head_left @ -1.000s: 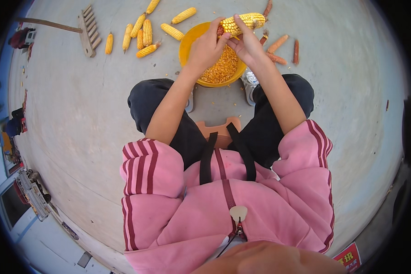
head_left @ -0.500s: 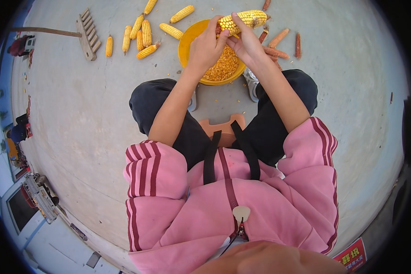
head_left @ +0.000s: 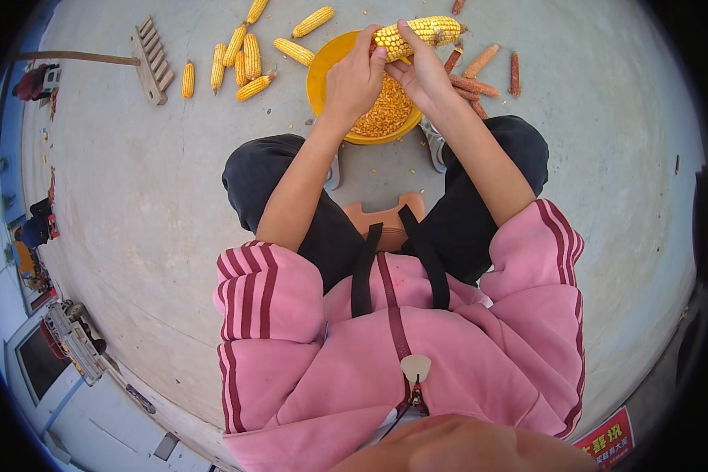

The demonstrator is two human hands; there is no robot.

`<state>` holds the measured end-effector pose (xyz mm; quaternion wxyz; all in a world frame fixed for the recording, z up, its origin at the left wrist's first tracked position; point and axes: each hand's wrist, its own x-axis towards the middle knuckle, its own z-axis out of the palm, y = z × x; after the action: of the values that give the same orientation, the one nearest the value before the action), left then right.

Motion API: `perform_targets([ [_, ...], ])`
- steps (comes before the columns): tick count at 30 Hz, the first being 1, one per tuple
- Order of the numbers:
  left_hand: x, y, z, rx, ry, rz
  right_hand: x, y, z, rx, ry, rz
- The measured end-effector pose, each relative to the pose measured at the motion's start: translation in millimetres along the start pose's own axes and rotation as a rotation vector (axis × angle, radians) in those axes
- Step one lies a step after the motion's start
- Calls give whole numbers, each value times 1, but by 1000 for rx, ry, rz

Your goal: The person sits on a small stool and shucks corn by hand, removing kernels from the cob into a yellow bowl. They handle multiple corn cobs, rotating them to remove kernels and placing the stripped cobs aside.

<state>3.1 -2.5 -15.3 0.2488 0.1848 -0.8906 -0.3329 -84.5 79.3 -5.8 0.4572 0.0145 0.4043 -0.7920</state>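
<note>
Between my hands is a yellow corn cob [head_left: 426, 34], held nearly level over a yellow basin [head_left: 316, 81]. My left hand [head_left: 355, 75] closes round its left end, where a small reddish bare patch shows beside the fingers. My right hand [head_left: 425, 71] grips the cob from below, thumb laid across the kernels. Loose corn kernels [head_left: 385, 108] lie in the basin under my wrists. The basin sits on the ground between my feet, partly hidden by my hands.
Several full corn cobs [head_left: 252, 57] lie left of the basin, near a wooden rake [head_left: 151, 63]. Stripped reddish cobs [head_left: 473, 85] lie to the right. An orange-brown stool [head_left: 381, 214] is under me. A vehicle [head_left: 75, 338] stands at the far left.
My left hand and its thumb have shifted slightly over the end of the cob, covering more of the reddish patch. The cob stays in both hands above the basin.
</note>
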Motion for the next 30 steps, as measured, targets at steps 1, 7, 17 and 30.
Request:
perform_targets([
  [1, 0, 0, 0, 0, 2, -3, 0, 1, 0, 5, 5, 2],
  [7, 1, -5, 5, -61, 82, 0, 1, 5, 0, 47, 37, 8],
  [17, 5, -5, 9, -323, -2, -285, 8, 8, -1, 25, 92, -69],
  [30, 3, -20, 17, -408, 71, -273, 6, 17, 5, 29, 117, -145],
])
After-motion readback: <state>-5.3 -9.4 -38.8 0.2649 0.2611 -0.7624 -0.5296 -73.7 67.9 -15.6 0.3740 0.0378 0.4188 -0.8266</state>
